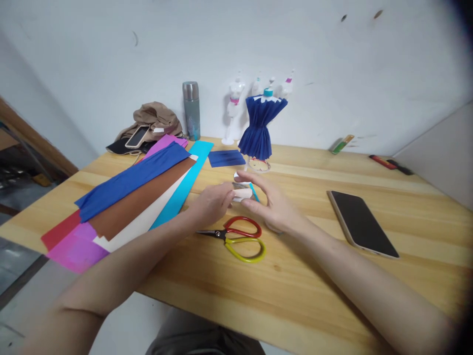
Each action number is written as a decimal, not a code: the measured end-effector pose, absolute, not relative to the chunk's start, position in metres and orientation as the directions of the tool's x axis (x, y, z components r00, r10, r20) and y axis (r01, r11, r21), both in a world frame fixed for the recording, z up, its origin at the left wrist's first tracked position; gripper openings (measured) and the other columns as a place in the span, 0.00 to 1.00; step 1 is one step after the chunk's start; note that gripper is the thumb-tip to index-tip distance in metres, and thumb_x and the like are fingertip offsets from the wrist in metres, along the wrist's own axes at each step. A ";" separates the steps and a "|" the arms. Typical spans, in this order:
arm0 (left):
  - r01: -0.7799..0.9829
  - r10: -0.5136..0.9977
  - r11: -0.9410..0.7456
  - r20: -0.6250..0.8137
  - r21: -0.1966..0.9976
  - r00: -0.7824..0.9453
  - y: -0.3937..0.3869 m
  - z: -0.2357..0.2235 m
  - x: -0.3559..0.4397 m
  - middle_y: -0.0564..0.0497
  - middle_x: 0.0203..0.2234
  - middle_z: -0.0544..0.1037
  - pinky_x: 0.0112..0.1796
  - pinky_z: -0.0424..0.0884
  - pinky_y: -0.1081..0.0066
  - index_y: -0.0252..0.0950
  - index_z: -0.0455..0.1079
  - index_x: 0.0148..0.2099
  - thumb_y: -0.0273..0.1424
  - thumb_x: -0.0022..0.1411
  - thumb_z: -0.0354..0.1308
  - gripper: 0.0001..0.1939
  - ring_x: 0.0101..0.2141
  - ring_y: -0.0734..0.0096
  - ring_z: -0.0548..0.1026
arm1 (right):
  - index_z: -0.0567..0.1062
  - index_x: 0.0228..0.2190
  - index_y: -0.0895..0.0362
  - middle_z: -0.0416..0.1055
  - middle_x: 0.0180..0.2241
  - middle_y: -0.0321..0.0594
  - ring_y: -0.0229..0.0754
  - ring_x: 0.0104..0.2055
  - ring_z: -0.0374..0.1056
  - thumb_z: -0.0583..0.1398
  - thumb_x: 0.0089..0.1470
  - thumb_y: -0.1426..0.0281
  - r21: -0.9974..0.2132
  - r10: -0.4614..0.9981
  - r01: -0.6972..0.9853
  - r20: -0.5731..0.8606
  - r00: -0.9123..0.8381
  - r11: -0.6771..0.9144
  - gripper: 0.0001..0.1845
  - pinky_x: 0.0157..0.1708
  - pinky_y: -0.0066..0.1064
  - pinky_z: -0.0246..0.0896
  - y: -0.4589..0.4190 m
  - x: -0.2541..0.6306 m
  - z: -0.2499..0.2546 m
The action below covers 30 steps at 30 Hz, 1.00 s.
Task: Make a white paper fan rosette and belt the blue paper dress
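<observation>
Between my two hands is a small whitish piece, too blurred to name. My left hand is closed, pinching its left end. My right hand hovers around its right side, thumb and forefinger spread apart. A teal-edged item lies partly hidden behind the fingers. Just below the hands, scissors with one red and one yellow handle rest on the table, points to the left. Behind the hands stands a small dress form wearing a pleated blue paper dress. Near it lies a flat blue piece.
Coloured crepe sheets are fanned out on the left. Behind them are a brown cloth bundle, a phone and a thermos. White mini mannequins stand by the wall. A larger phone lies right, beyond it a glue tube.
</observation>
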<state>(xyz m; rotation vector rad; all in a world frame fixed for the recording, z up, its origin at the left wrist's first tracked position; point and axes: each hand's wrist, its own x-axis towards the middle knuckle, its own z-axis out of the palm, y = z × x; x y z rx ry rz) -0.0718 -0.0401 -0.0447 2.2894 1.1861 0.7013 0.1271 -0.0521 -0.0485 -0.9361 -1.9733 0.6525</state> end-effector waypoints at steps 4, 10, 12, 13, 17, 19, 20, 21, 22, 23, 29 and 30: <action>0.533 0.851 -0.464 0.190 0.708 0.489 -0.038 -0.047 -0.073 0.49 0.26 0.77 0.36 0.71 0.67 0.37 0.64 0.34 0.30 0.70 0.43 0.13 0.30 0.65 0.77 | 0.70 0.59 0.51 0.76 0.52 0.48 0.56 0.56 0.71 0.62 0.56 0.60 -0.728 0.817 0.388 0.428 -0.386 0.565 0.29 0.58 0.57 0.62 -0.047 0.130 -0.052; 0.491 0.866 -0.363 0.093 0.792 0.492 -0.028 -0.052 -0.076 0.52 0.21 0.76 0.33 0.72 0.70 0.37 0.62 0.31 0.28 0.68 0.47 0.11 0.26 0.68 0.77 | 0.79 0.46 0.55 0.77 0.51 0.48 0.56 0.54 0.72 0.57 0.56 0.66 -0.802 0.881 0.390 0.339 -0.329 0.453 0.17 0.58 0.54 0.62 -0.038 0.136 -0.061; 0.467 0.867 -0.323 0.060 0.823 0.495 -0.028 -0.051 -0.076 0.53 0.20 0.75 0.32 0.73 0.70 0.37 0.62 0.30 0.28 0.68 0.47 0.11 0.25 0.69 0.77 | 0.80 0.43 0.54 0.79 0.48 0.47 0.56 0.52 0.73 0.57 0.56 0.65 -0.825 0.894 0.366 0.331 -0.303 0.430 0.16 0.55 0.54 0.64 -0.037 0.134 -0.063; 0.452 0.873 -0.292 0.043 0.842 0.485 -0.028 -0.050 -0.076 0.53 0.19 0.75 0.31 0.73 0.71 0.36 0.63 0.31 0.28 0.68 0.47 0.12 0.24 0.69 0.77 | 0.80 0.42 0.54 0.79 0.46 0.46 0.56 0.50 0.74 0.56 0.57 0.65 -0.834 0.897 0.355 0.332 -0.290 0.423 0.16 0.54 0.54 0.65 -0.037 0.134 -0.063; 0.382 0.893 -0.186 -0.007 0.905 0.450 -0.029 -0.044 -0.074 0.53 0.19 0.75 0.27 0.72 0.75 0.35 0.65 0.31 0.27 0.68 0.46 0.12 0.24 0.71 0.78 | 0.80 0.39 0.54 0.80 0.40 0.45 0.55 0.46 0.75 0.54 0.59 0.64 -0.844 0.900 0.335 0.336 -0.277 0.418 0.15 0.51 0.53 0.66 -0.038 0.132 -0.060; 0.366 0.891 -0.176 -0.010 0.914 0.454 -0.029 -0.043 -0.075 0.53 0.18 0.75 0.26 0.71 0.76 0.35 0.65 0.31 0.27 0.67 0.46 0.12 0.24 0.72 0.78 | 0.79 0.39 0.54 0.80 0.42 0.46 0.56 0.48 0.74 0.56 0.59 0.64 -0.844 0.900 0.325 0.363 -0.243 0.428 0.14 0.53 0.54 0.64 -0.040 0.131 -0.058; 0.372 0.890 -0.185 -0.005 0.910 0.456 -0.029 -0.043 -0.075 0.53 0.18 0.74 0.26 0.71 0.76 0.35 0.65 0.31 0.27 0.67 0.45 0.12 0.24 0.72 0.78 | 0.79 0.41 0.53 0.79 0.44 0.47 0.56 0.50 0.73 0.57 0.59 0.63 -0.840 0.896 0.318 0.387 -0.219 0.440 0.13 0.55 0.54 0.63 -0.041 0.131 -0.058; 0.386 0.889 -0.206 0.007 0.899 0.459 -0.029 -0.043 -0.075 0.53 0.19 0.74 0.27 0.71 0.75 0.35 0.65 0.31 0.27 0.67 0.45 0.12 0.24 0.71 0.78 | 0.78 0.43 0.52 0.79 0.46 0.47 0.57 0.52 0.73 0.58 0.58 0.62 -0.830 0.887 0.315 0.416 -0.201 0.461 0.14 0.56 0.54 0.63 -0.043 0.130 -0.057; 0.407 0.886 -0.240 0.028 0.881 0.463 -0.029 -0.044 -0.076 0.53 0.19 0.74 0.28 0.71 0.74 0.35 0.65 0.31 0.27 0.67 0.45 0.12 0.24 0.71 0.77 | 0.77 0.45 0.51 0.78 0.48 0.47 0.57 0.53 0.72 0.60 0.58 0.61 -0.812 0.872 0.320 0.446 -0.200 0.488 0.15 0.57 0.54 0.62 -0.045 0.129 -0.056; 0.428 0.880 -0.287 0.059 0.857 0.471 -0.030 -0.045 -0.076 0.53 0.20 0.74 0.29 0.71 0.73 0.36 0.64 0.31 0.28 0.68 0.45 0.12 0.25 0.71 0.76 | 0.76 0.47 0.49 0.78 0.49 0.47 0.57 0.54 0.72 0.61 0.57 0.61 -0.787 0.854 0.332 0.473 -0.215 0.520 0.17 0.57 0.55 0.62 -0.048 0.128 -0.054; 0.528 0.784 -0.581 0.253 0.620 0.567 -0.040 -0.047 -0.075 0.50 0.26 0.72 0.40 0.68 0.65 0.38 0.62 0.30 0.28 0.68 0.46 0.12 0.32 0.64 0.73 | 0.74 0.52 0.51 0.77 0.47 0.48 0.58 0.51 0.72 0.63 0.54 0.62 -0.595 0.751 0.460 0.556 -0.356 0.659 0.23 0.53 0.56 0.64 -0.060 0.116 -0.047; 0.537 0.778 -0.597 0.267 0.597 0.569 -0.042 -0.048 -0.075 0.50 0.27 0.71 0.41 0.67 0.65 0.39 0.62 0.31 0.27 0.68 0.47 0.11 0.33 0.63 0.73 | 0.74 0.51 0.51 0.77 0.44 0.47 0.57 0.49 0.72 0.63 0.54 0.62 -0.571 0.744 0.483 0.566 -0.355 0.664 0.22 0.52 0.56 0.65 -0.061 0.114 -0.047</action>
